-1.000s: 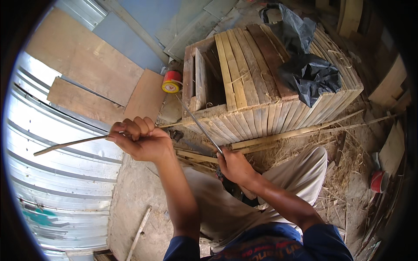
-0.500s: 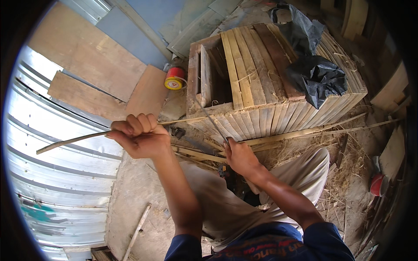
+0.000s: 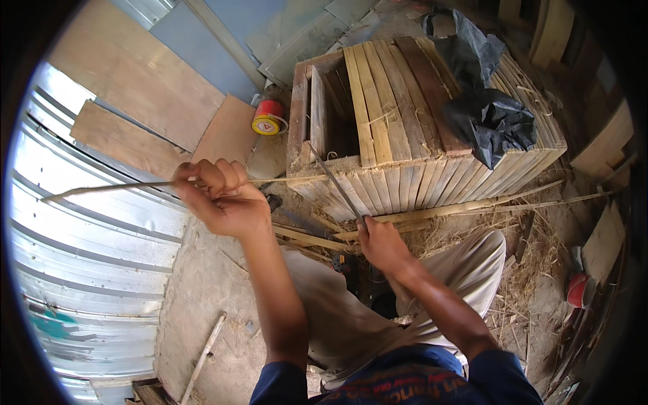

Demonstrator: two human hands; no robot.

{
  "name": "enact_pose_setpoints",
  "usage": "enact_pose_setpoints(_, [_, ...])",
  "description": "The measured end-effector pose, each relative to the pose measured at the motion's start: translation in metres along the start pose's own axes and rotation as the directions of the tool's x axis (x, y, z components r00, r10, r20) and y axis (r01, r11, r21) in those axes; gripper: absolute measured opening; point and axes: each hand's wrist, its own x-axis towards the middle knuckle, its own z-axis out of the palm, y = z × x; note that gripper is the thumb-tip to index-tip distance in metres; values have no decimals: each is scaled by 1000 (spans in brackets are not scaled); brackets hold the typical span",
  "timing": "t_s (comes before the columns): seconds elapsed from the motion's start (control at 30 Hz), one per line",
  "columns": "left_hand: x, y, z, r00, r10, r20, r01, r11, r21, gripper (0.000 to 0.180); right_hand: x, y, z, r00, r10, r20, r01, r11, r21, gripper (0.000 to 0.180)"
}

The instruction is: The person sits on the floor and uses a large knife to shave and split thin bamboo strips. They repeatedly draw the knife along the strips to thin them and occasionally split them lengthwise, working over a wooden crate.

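My left hand (image 3: 223, 198), palm turned up, is closed around a thin bamboo strip (image 3: 115, 187). One end of the strip reaches out to the left over corrugated metal; the other runs right, in front of the wooden box's corner. My right hand (image 3: 386, 248) grips a long, narrow, dark knife (image 3: 339, 187) by its lower end. The blade slants up and left and crosses the strip near the box. Whether blade and strip touch, I cannot tell. The slatted wooden box (image 3: 405, 145) stands before me, with an opening at its left end.
Black plastic (image 3: 496, 121) lies on the box. A red and yellow can (image 3: 270, 117) stands left of it, near leaning plywood (image 3: 142, 74). Long strips (image 3: 459, 208) and shavings lie at its foot. Corrugated metal (image 3: 94, 263) lines the left; a red container (image 3: 579, 290) is at right.
My left hand has moved up slightly, and the strip's left end has risen and shifted left. My right hand has shifted a little right with the knife.
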Motion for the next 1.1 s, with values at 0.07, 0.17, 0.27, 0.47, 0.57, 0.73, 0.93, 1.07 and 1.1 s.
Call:
enact_pose_setpoints(0.07, [-2, -3, 11, 997, 30, -69, -19, 988, 150, 33, -6, -17, -3, 1000, -15, -4, 15, 994, 104, 19])
enact_pose_setpoints(0.17, [-3, -10, 26, 977, 81, -198, -27, 965, 260, 34, -15, -58, -3, 992, -99, -81, 117, 955, 274, 22])
enact_pose_setpoints(0.27, [-6, -12, 34, 958, 101, -268, -17, 954, 299, 36, -16, -83, 1, 962, -260, -84, 273, 913, 302, 25])
enact_pose_setpoints(0.47, [-6, -9, 33, 929, 160, -332, -30, 930, 366, 34, -2, -54, -3, 997, -70, -29, 75, 971, 228, 25])
enact_pose_setpoints(0.57, [-7, -10, 33, 926, 165, -340, -12, 912, 409, 35, -6, -44, 1, 990, -128, -63, 138, 969, 207, 23])
enact_pose_setpoints(0.73, [-6, -9, 38, 913, 174, -369, -13, 916, 400, 36, -7, -39, 2, 999, -45, 16, 42, 987, 157, 22])
enact_pose_setpoints(0.93, [-8, -9, 43, 926, 144, -348, -2, 926, 378, 37, -7, -27, -6, 997, 21, -72, -15, 997, 78, 22])
enact_pose_setpoints(1.07, [-10, -12, 47, 928, 142, -346, -2, 927, 375, 36, -14, -25, -3, 995, -99, 20, 93, 974, 207, 19])
enact_pose_setpoints(1.1, [-10, -12, 45, 929, 134, -346, 6, 926, 377, 36, -17, -23, -2, 997, -63, -42, 69, 982, 178, 19])
